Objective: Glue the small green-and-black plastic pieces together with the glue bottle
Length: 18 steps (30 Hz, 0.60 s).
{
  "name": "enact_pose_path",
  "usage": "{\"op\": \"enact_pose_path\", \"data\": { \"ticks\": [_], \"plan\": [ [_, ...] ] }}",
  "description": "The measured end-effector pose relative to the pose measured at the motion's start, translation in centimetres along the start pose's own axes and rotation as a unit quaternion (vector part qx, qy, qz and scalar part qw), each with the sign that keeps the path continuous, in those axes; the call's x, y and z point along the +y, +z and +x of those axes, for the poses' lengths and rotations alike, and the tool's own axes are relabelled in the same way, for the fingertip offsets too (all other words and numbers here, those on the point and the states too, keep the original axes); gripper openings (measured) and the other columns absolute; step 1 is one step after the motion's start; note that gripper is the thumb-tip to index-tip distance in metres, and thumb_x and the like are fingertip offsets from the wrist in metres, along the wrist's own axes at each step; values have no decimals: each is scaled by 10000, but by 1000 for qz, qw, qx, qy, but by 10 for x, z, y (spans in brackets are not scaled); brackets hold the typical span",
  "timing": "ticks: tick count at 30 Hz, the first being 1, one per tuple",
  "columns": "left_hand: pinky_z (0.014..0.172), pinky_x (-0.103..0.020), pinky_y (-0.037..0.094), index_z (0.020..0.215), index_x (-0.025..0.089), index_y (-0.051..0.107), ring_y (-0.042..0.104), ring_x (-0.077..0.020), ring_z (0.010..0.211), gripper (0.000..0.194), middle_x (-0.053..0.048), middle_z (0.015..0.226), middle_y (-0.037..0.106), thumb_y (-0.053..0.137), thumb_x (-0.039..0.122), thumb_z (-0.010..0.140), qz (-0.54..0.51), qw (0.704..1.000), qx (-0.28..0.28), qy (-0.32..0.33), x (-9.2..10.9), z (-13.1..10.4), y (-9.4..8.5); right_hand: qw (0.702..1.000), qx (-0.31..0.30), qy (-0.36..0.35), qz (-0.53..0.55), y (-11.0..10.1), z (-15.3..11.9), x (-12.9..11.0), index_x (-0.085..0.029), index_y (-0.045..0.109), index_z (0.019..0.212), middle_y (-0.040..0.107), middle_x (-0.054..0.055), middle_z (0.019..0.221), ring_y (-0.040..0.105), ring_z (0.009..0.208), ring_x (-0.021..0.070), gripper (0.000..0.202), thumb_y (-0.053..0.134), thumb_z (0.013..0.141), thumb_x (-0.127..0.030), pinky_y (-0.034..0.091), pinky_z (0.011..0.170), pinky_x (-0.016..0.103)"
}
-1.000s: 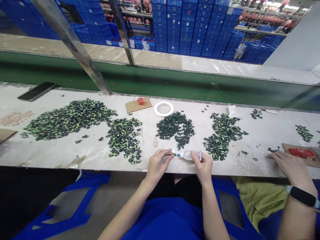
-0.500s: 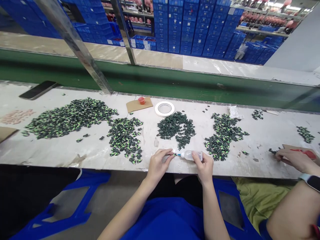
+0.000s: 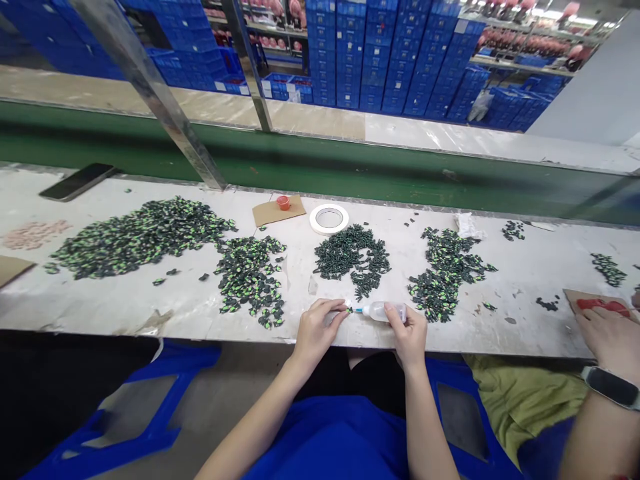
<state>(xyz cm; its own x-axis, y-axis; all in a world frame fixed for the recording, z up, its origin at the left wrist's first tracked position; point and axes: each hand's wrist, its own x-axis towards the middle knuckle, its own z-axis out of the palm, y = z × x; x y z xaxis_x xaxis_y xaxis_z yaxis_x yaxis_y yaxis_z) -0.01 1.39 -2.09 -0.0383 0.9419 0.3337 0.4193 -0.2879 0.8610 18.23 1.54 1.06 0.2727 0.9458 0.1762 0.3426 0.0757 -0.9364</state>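
Note:
My left hand (image 3: pixel 320 323) pinches a small dark piece with a touch of green (image 3: pixel 349 309) between thumb and fingertips, just over the table's front part. In my right hand (image 3: pixel 411 331) lies a clear squeeze bottle (image 3: pixel 379 311), held on its side. Its blue nozzle tip (image 3: pixel 359 310) points left, close to the small piece; whether they touch I cannot tell. Beyond my hands is a heap of small dark green rod-like pieces (image 3: pixel 340 255). Heaps of black-and-green pieces lie to the left (image 3: pixel 250 277) and to the right (image 3: pixel 445 273).
A roll of white tape (image 3: pixel 315 220) and a red cup (image 3: pixel 283 202) on cardboard (image 3: pixel 265 213) stand farther back. A phone (image 3: pixel 77 182) lies far left. At right, a co-worker's hand (image 3: pixel 607 333) is over a cardboard piece with a red item (image 3: pixel 595 304).
My hands, the bottle and the small piece stay almost where they were. The co-worker's hand at right has moved right, away from the small dark pieces, onto the cardboard.

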Motion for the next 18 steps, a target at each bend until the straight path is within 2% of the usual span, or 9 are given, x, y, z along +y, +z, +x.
{"op": "enact_pose_path", "data": {
  "ticks": [13,16,18],
  "plan": [
    [790,-350,596,984,214,693,720,-199,802,166,-54,883,737,646,236,826,-1,1000,-1,-4,-1,0,1,1000,-8,3,-10,-1,1,4,-196,426,460,366,-47,454,353,468,97,469,618,759,-502,281,449,237],
    [785,-348,595,982,211,695,717,-199,802,166,-53,878,736,646,231,824,2,1000,0,-1,-1,-1,1,999,18,13,23,-1,1,7,-192,451,471,394,-43,459,369,465,101,452,641,745,-497,294,447,241],
    [788,-348,592,984,215,695,713,-200,813,167,-52,873,735,642,223,826,6,1000,-3,5,-2,0,1,994,60,36,84,-2,2,10,-180,531,547,476,-26,498,429,470,117,397,639,747,-506,345,453,250]
  ]
}}
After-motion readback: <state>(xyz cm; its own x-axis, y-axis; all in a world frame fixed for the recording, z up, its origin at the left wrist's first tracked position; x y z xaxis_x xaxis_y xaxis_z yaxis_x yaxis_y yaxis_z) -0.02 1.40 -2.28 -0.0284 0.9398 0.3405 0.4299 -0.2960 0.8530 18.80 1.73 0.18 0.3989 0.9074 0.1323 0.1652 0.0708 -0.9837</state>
